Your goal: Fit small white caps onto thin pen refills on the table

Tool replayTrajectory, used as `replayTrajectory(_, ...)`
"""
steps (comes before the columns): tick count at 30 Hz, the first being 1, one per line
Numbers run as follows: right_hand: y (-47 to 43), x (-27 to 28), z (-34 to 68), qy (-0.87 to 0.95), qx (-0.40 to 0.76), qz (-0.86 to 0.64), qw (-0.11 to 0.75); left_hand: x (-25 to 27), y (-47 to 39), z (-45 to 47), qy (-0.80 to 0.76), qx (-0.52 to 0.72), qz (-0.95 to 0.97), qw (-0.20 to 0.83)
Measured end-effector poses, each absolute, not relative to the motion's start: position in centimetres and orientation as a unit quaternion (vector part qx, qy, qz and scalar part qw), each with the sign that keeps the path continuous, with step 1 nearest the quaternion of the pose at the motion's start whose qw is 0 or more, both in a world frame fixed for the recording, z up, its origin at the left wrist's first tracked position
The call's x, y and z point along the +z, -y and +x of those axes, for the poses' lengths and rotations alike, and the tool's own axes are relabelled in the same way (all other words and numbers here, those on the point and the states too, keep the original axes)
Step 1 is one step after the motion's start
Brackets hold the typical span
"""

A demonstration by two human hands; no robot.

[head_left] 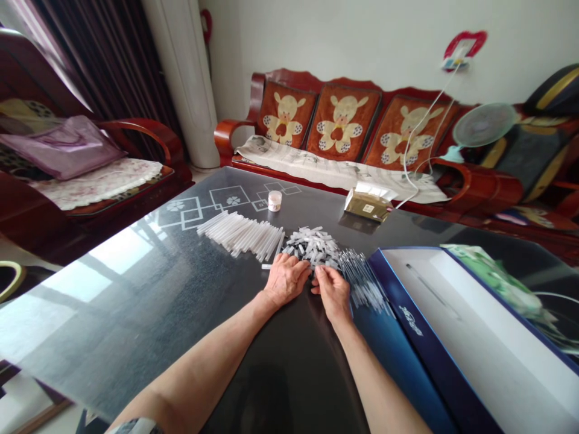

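Observation:
My left hand (286,279) is closed at the front of a pile of short white pieces (314,242), some with dark parts. A slim white tube (266,266) pokes out to the left from under its fingers. Close beside it, my right hand (333,292) has thumb and fingers pinched together at the pile's near edge; what lies between them is too small to make out. To the left, long whitish translucent tubes (244,234) lie side by side in a row. Right of the pile, many thin clear sticks (365,282) lie bundled against a blue box.
The open blue box (414,325) with white inside takes up the table's right side, one thin stick in it. A small white cup (274,201) and a tissue box (368,204) stand farther back on the dark glossy table (181,313). A green package (497,277) lies behind the box.

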State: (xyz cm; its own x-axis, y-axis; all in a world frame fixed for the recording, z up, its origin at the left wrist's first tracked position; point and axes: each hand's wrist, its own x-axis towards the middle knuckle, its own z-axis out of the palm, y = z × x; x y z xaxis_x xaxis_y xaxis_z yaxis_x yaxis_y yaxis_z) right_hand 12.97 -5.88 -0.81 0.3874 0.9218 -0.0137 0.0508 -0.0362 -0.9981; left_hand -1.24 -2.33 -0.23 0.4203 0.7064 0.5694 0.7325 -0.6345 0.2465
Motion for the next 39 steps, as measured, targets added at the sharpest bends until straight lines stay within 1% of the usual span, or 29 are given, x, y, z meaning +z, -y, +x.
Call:
replayTrajectory(9,6.02,-1.22,13.17,0.432,0.371,-0.586,0.576,-0.47,2.24,-1.06,0.429,-0.33,-0.84,0.023)
replayTrajectory(14,5.91,-1.08,13.06,0.406,0.382,-0.581,0.593,-0.48,2.26,-1.1,0.426,-0.323,-0.844,0.026)
replayTrajectory(19,5.79,-1.23,12.78,0.409,0.357,-0.61,0.577,-0.38,2.28,-1.19,0.423,-0.321,-0.847,0.033)
replayTrajectory(24,5.91,-1.45,13.01,0.44,0.355,-0.587,0.579,-0.43,2.25,-1.12,0.426,-0.328,-0.842,0.034)
replayTrajectory(29,5.9,-1.05,13.03,0.413,0.372,-0.583,0.592,-0.52,2.25,-1.07,0.425,-0.333,-0.841,0.033)
replayTrajectory(32,5.81,-0.97,12.88,0.403,0.365,-0.603,0.584,-0.5,2.26,-1.09,0.424,-0.333,-0.842,0.031)
replayTrajectory(39,6.17,-0.71,12.74,0.445,0.344,-0.599,0.57,-0.48,2.22,-1.15,0.427,-0.326,-0.843,0.027)
